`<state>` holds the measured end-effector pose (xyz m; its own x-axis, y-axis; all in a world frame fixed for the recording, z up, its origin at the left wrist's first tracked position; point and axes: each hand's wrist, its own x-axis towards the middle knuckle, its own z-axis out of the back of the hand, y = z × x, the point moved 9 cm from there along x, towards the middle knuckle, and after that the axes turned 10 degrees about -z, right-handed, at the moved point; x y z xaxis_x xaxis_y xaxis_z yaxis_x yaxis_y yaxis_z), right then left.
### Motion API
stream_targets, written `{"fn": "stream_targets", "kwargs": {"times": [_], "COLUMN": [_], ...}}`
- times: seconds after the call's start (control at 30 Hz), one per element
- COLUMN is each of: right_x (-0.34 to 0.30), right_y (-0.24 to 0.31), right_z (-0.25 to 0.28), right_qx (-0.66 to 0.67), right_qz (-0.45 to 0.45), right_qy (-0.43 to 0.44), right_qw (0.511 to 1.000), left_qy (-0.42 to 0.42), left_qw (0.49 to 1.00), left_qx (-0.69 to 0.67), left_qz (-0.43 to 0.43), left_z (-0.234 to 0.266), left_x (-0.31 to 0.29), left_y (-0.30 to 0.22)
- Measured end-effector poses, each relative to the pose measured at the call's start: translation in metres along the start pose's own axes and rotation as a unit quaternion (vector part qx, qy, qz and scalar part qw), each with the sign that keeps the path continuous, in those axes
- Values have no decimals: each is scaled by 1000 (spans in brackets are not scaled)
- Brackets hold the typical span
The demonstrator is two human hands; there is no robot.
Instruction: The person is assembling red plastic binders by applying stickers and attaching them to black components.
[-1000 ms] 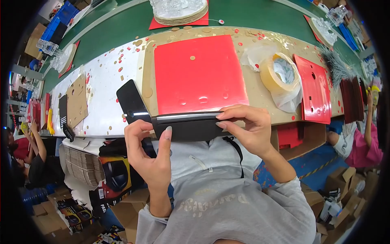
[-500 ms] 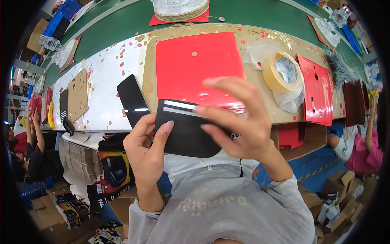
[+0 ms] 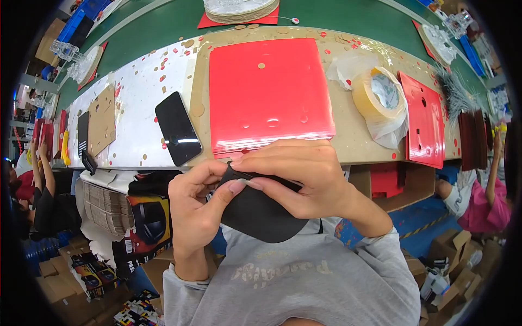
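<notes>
In front of my chest I hold a flat, soft-looking black piece [image 3: 263,214] with a rounded lower end. My left hand [image 3: 197,204] pinches its upper left corner between thumb and fingers. At the top edge, my right hand [image 3: 307,174] is closed on the same piece, its thumb meeting the left thumb. Both hands hide most of that edge. Just beyond them lies a stack of red sheets [image 3: 269,92] with a small tan disc on top. A black smartphone [image 3: 178,130] rests left of the stack.
To the right are a roll of yellowish tape [image 3: 380,98] and red punched sheets [image 3: 424,119]. Tan cardboard [image 3: 102,122] lies left. Small red and tan discs are scattered about. A green conveyor [image 3: 321,16] runs behind. Below the table's right side stands an open carton [image 3: 408,190]. Other people work at both sides.
My right hand has come down from above the black piece and closed on its top edge. The piece has tilted and moved lower, and its white strips are now hidden.
</notes>
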<state>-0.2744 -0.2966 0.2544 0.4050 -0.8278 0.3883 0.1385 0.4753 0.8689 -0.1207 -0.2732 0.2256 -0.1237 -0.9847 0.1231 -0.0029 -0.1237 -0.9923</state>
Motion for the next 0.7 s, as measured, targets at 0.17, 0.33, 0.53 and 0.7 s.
{"fn": "stream_targets", "kwargs": {"times": [0.17, 0.33, 0.53, 0.7], "right_x": [2, 1, 0, -1], "right_y": [-6, -15, -11, -4], "right_z": [2, 1, -2, -8], "right_qx": [50, 86, 61, -23], "right_qz": [-60, -99, -113, -55], "right_qy": [11, 12, 12, -3], "right_qw": [997, 991, 992, 998], "left_qy": [-31, -42, -59, -64], "left_qw": [998, 990, 977, 965], "left_qx": [41, 118, 169, 213], "left_qz": [-31, -71, -115, -137], "left_z": [2, 6, 8, 9], "left_x": [0, -8, -14, -15], "left_y": [-1, 2, 1, -6]}}
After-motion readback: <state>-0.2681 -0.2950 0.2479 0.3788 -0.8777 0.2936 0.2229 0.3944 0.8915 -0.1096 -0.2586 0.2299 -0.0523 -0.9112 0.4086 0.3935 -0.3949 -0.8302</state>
